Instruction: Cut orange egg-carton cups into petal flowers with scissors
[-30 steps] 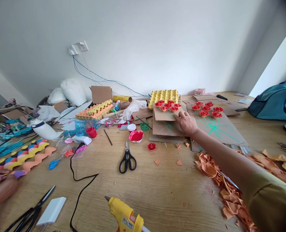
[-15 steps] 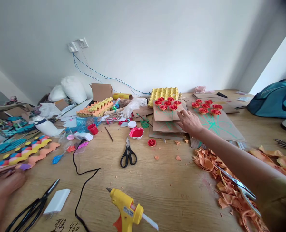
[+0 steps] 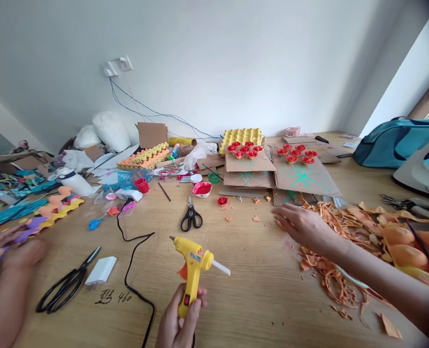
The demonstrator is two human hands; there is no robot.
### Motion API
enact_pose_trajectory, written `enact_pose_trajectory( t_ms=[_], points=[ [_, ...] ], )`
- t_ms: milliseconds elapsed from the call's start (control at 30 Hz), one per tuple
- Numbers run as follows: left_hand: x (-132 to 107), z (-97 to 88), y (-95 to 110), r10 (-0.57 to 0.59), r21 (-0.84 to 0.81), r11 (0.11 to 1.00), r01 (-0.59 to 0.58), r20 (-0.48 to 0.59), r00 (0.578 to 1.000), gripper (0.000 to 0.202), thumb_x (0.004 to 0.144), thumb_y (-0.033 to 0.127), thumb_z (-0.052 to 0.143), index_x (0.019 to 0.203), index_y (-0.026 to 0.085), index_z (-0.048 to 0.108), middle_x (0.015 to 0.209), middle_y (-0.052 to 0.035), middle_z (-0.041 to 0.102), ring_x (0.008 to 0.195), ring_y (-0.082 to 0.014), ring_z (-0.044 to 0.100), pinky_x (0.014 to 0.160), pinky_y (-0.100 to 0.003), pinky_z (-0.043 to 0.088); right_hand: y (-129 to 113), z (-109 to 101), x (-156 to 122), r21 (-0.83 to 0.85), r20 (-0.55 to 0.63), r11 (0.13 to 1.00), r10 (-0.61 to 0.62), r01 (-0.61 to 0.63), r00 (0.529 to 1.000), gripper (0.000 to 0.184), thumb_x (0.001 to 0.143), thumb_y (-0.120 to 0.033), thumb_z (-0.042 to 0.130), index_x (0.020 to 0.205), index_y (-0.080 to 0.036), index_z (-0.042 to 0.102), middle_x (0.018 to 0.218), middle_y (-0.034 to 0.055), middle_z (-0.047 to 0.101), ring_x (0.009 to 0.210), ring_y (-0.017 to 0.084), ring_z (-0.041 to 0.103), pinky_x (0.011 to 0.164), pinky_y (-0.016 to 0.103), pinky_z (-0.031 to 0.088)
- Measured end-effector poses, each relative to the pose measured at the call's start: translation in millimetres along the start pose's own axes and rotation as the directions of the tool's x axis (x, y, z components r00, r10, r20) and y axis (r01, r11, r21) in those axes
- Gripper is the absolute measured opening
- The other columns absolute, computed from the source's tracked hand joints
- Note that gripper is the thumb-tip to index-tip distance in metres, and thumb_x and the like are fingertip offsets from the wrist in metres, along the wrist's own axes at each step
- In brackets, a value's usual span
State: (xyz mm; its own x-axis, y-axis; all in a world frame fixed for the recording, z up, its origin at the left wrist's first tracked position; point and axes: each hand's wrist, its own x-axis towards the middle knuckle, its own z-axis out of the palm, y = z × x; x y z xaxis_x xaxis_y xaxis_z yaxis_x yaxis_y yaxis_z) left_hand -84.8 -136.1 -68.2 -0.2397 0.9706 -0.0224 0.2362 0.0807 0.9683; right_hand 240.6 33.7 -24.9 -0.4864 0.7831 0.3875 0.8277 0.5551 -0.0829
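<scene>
My left hand (image 3: pixel 180 324) is at the bottom centre, closed around the handle of a yellow glue gun (image 3: pixel 192 256) held upright, nozzle pointing left. My right hand (image 3: pixel 303 224) hovers low over the wooden table (image 3: pixel 258 285), fingers spread and holding nothing, at the left edge of a pile of orange paper scraps (image 3: pixel 345 227). Beyond it lie cardboard sheets (image 3: pixel 248 166) with green painted lines, topped by clusters of red paper roses (image 3: pixel 244 149). A single red rose (image 3: pixel 222 200) lies loose on the table.
Another person's hands (image 3: pixel 20 253) work at the far left by coloured wavy strips (image 3: pixel 60 205). Black-handled scissors (image 3: pixel 191 217), larger scissors (image 3: pixel 67 285), a white adapter (image 3: pixel 101 270), a black cable (image 3: pixel 134 251), a red paint dish (image 3: pixel 201 188), egg trays (image 3: pixel 240 135) and a blue bag (image 3: pixel 395 140) surround the work area.
My right hand has drawn back from the cardboard with the roses to the scrap pile. The glue gun, which stood alone on the table, is now gripped by my left hand.
</scene>
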Motion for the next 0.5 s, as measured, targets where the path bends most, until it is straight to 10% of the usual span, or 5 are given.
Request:
enact_pose_trajectory(
  t_ms=[233, 500],
  points=[
    [40.8, -8.1, 17.7, 0.109, 0.157, 0.98, -0.122, 0.089, 0.99, 0.04, 0.089, 0.058, 0.05, 0.086, 0.02, 0.06, 0.075, -0.0039, 0.064, 0.069, -0.0188, 0.062, 0.066, -0.028, 0.051, -39.4, -11.4, -51.2, 0.11, 0.093, 0.994, -0.002, -0.008, 0.996, 0.04, 0.103, -0.03, 0.036, 0.067, -0.023, 0.052, 0.062, 0.0012, 0.059, 0.055, 0.016, 0.055, 0.057, 0.028, 0.038],
    [107.5, -14.0, 22.8, 0.181, 0.614, 0.765, -0.197, 0.088, 0.979, 0.036, 0.092, 0.052, 0.04, 0.077, 0.022, 0.052, 0.067, -0.0011, 0.061, 0.064, -0.0184, 0.058, 0.063, -0.028, 0.044, -58.1, -2.8, -76.8, 0.228, 0.113, 0.973, 0.02, -0.045, 0.993, 0.042, 0.105, -0.035, 0.034, 0.067, -0.023, 0.045, 0.063, -0.0004, 0.055, 0.058, 0.015, 0.052, 0.059, 0.028, 0.035]
  ],
)
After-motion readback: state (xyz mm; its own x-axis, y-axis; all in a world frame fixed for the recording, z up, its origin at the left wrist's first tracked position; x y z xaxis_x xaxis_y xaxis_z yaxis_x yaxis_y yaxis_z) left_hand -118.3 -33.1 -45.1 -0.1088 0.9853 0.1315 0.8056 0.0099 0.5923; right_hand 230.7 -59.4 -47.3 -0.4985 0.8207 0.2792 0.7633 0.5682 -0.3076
